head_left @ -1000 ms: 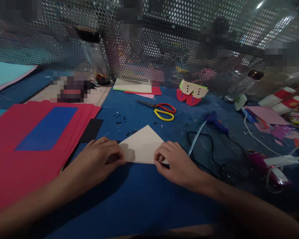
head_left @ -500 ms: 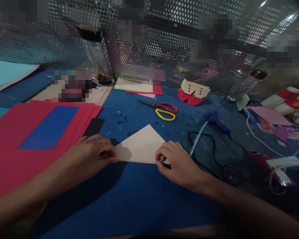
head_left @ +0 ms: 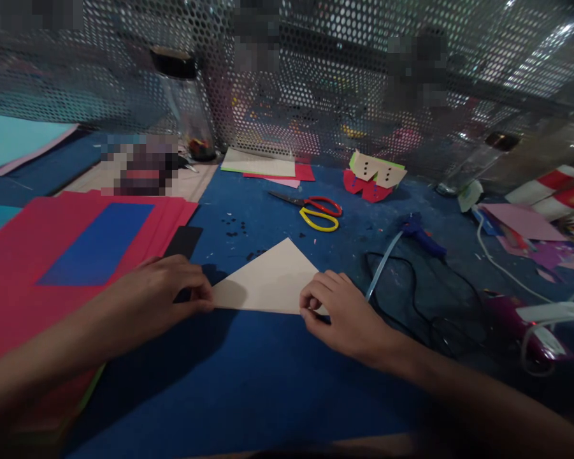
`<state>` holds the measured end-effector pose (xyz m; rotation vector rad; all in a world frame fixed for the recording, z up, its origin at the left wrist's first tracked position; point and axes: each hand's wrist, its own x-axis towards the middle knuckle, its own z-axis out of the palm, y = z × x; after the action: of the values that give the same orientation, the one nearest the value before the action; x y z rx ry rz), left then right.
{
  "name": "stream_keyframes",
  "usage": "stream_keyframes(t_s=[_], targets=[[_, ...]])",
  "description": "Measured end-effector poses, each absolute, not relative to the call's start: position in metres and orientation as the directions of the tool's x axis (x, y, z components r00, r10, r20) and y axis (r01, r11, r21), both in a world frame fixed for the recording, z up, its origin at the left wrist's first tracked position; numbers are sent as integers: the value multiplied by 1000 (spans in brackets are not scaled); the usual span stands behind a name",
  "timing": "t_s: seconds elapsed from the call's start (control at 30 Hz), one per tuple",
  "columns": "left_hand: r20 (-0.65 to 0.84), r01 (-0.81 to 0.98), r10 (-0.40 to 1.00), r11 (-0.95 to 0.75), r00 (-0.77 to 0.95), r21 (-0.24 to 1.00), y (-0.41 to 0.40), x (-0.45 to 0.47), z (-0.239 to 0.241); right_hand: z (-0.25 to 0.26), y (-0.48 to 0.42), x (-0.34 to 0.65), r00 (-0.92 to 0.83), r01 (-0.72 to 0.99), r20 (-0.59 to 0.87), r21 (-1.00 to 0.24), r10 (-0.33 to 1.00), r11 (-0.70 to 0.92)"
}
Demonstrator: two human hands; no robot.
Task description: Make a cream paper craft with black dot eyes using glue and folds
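A cream sheet of paper (head_left: 267, 287), folded into a triangle, lies on the blue table with its point away from me and its folded edge toward me. My left hand (head_left: 174, 287) pinches its left corner between thumb and fingers. At the right end, my right hand (head_left: 337, 312) is closed on the folded edge, and its fingers hide that corner. Beyond the paper's tip lie scissors (head_left: 310, 209) with one red and one yellow handle loop. Small black paper bits (head_left: 234, 224) are scattered left of the scissors.
Red sheets (head_left: 14, 274) with a blue strip (head_left: 98, 245) on top fill the left side. To the right are a blue glue gun (head_left: 423, 234) and its black cord. Cut cream and red paper shapes (head_left: 375, 175) stand near the perforated metal panel (head_left: 310, 83). A jar (head_left: 188, 108) stands behind.
My left hand has slid left along the folded edge, toward the paper's left corner, uncovering more of the paper. The right hand stays at its end.
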<state>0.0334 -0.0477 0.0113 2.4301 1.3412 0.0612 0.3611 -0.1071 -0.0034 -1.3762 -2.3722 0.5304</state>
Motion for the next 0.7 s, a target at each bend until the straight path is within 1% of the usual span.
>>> stream_keyframes(t_s=[0.13,0.43,0.57,0.7], targets=[[-115,802,821,-501,559,325,-47,32,15,-3,-107,361,-467,747,108,-484,878,457],[-160,839,843,-455,514,299,-43,24,19,-2,-108,361,-466,741,96,-500,879,448],[-213,844,834,-434,508,314,-39,22,23,-2,-108,362,-468,742,93,-499,879,448],[-200,838,835,-437,513,326,-37,18,21,-2,-108,362,-465,744,92,-498,881,445]])
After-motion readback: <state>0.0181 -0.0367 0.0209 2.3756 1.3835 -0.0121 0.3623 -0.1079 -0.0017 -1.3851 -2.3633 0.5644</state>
